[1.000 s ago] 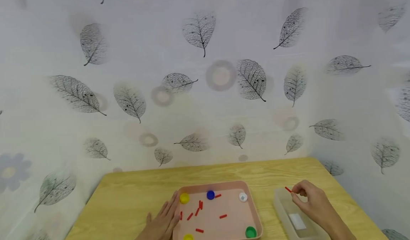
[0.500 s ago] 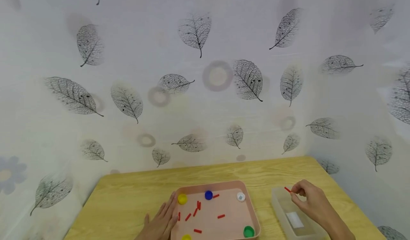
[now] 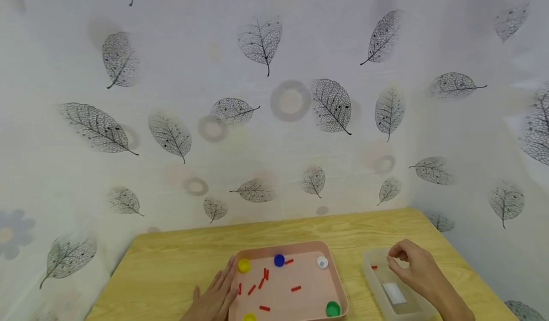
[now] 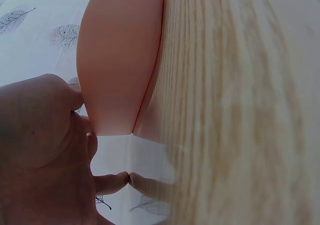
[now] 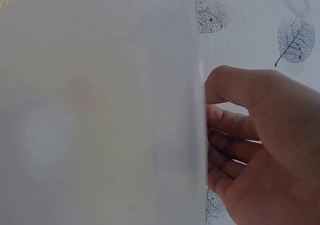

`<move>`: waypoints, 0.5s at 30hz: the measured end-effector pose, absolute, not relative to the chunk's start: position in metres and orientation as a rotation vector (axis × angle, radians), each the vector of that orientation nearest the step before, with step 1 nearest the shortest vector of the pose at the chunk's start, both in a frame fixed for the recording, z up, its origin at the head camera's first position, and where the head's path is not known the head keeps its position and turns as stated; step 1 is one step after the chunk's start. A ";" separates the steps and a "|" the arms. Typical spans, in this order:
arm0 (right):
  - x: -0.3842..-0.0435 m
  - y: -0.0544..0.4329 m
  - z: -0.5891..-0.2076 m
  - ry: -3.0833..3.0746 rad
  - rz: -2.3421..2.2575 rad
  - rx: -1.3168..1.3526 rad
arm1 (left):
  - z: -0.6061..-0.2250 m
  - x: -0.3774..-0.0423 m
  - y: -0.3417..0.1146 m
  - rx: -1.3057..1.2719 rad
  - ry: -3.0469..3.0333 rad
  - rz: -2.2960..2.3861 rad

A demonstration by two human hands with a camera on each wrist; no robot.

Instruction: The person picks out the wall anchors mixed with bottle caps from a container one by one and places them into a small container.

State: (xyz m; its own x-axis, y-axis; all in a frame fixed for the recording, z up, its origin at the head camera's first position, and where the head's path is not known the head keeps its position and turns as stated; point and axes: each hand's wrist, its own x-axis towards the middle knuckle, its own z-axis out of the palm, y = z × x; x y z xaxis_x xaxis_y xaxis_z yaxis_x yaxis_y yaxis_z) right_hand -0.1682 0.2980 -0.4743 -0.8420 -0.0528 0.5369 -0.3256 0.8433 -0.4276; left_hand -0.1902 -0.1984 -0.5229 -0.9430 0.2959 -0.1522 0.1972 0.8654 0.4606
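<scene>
My left hand [image 3: 212, 295] rests with straight fingers against the left side of the pink tray [image 3: 291, 248]. In the left wrist view, the fingers touch the tray's outer wall [image 4: 117, 60]. Over the translucent box [image 3: 373, 287] hovers my right hand [image 3: 413, 268], its fingers loosely bent and holding nothing. A short red stick [image 3: 374, 267] lies inside that box, left of the fingertips. A white rectangular piece [image 3: 394, 293] is also in the box. In the right wrist view, the box's cloudy wall [image 5: 172, 110] hides the fingertips of the right hand [image 5: 270, 135].
Several red sticks [image 3: 296, 288] are scattered in the tray. Round caps stand around its edges: yellow [image 3: 244, 265], blue [image 3: 279, 260], white [image 3: 322, 263] and green [image 3: 332, 309], plus another yellow one at the front. A leaf-patterned wall [image 3: 257, 168] rises behind the wooden table [image 3: 180, 249].
My right hand has let go of the red stick, which has dropped into the translucent box. The left hand stays at the tray. The head view has shifted slightly.
</scene>
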 end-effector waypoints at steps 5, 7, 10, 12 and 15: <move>-0.170 0.292 -0.474 -2.466 0.712 0.317 | -0.522 -0.190 -0.199 0.384 2.829 0.663; -0.171 0.289 -0.474 -2.447 0.719 0.335 | -0.521 -0.190 -0.199 0.386 2.836 0.660; -0.173 0.283 -0.474 -2.409 0.720 0.376 | -0.521 -0.191 -0.199 0.384 2.838 0.659; -0.174 0.279 -0.474 -2.394 0.722 0.403 | -0.521 -0.190 -0.199 0.385 2.835 0.659; -0.175 0.274 -0.475 -2.396 0.729 0.427 | -0.520 -0.190 -0.199 0.391 2.835 0.662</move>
State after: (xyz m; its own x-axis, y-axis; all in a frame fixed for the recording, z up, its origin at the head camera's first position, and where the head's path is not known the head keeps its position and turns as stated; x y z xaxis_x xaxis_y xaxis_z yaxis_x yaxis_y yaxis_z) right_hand -0.1747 0.2737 -0.4747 -0.7733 -0.1268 0.6212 -0.4512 0.7984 -0.3987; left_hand -0.1898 -0.1990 -0.5201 -0.9441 0.3000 -0.1363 0.2087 0.8644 0.4574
